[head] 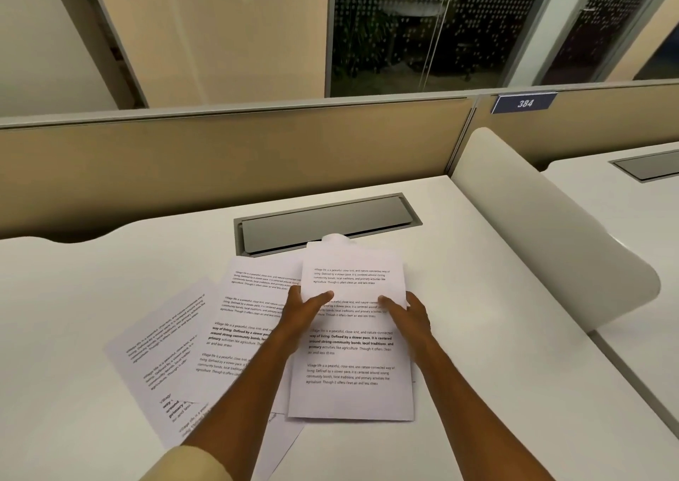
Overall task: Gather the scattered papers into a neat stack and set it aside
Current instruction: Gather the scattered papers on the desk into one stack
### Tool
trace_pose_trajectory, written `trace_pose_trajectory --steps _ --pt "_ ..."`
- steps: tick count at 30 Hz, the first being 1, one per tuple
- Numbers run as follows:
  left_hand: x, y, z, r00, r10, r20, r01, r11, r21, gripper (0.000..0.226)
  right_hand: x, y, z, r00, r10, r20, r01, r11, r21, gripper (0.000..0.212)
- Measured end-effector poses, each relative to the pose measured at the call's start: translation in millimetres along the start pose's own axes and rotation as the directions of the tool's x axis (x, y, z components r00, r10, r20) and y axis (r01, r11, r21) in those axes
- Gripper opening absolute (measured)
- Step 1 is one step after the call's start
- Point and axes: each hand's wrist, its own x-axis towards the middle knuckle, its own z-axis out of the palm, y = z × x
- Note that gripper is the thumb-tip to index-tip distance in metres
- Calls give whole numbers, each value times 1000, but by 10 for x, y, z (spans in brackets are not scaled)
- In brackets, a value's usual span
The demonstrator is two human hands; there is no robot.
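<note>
Printed white papers lie fanned out on a white desk. The top sheet sits upright in the middle, its far end slightly lifted. My left hand grips its left edge, thumb on top. My right hand grips its right edge, thumb on the page. A second sheet lies to the left, partly under the top one and under my left forearm. A third sheet is angled further left. Another sheet's corner pokes out near the front.
A grey cable hatch is set into the desk just beyond the papers. A tan partition runs along the back. A white curved divider stands at the right, with another desk beyond it.
</note>
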Motion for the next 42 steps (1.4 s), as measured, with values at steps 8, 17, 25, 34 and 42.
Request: trace_pose_trajectory --steps 8,17,25,34,42 --pt "-57 -87 82 999 -35 27 35 999 -5 72 -34 103 34 1000 16 8 -16 1000 -1 50" --pt "-101 -98 219 997 -72 2 72 997 25 57 54 278 -288 997 59 56 -57 998 -33 61" --pt "-200 -85 614 985 -78 -157 137 901 411 55 -24 390 -566 999 -38 -38 31 985 -170 44" --pt "-195 -91 875 949 -91 -301 240 830 504 74 157 409 -696 992 -89 -94 28 857 -514 49" --pt "-186 -110 1019 929 39 -369 210 764 610 32 279 301 -711 995 -61 -78 13 861 -508 39"
